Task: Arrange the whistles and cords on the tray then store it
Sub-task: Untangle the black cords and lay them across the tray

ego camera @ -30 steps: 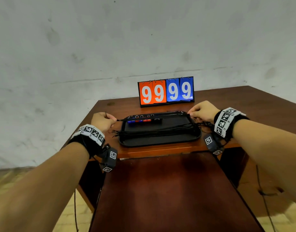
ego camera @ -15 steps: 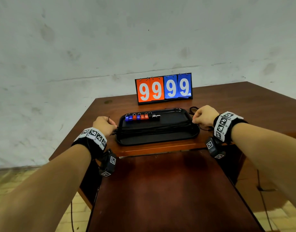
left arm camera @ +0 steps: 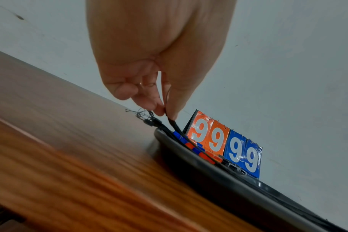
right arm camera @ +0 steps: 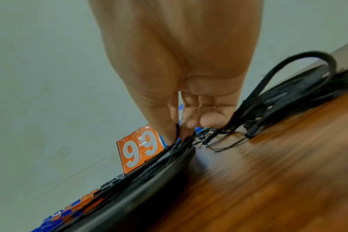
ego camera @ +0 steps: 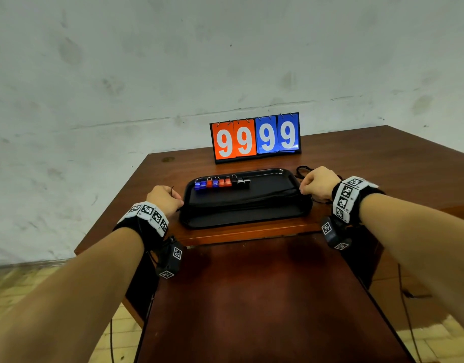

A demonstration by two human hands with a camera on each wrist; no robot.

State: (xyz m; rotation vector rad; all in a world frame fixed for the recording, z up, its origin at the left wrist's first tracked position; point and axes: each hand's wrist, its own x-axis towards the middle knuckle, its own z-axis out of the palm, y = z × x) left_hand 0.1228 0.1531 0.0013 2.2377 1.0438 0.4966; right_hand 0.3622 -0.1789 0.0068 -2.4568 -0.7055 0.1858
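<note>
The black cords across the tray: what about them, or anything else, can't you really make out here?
- Cords, head view: black on the black tray; too thin to count.
- Right hand, right wrist view: the fingertips hide their own pinch point.
- Whistles, right wrist view: blurred, partly cut off by the bottom edge.
- Table, left wrist view: near surface blurred.

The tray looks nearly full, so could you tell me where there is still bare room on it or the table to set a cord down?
The tray has a bare strip along its near edge. The table is bare left of the left hand. It is crowded along the whistles and by the loose cords beside the right hand.
</note>
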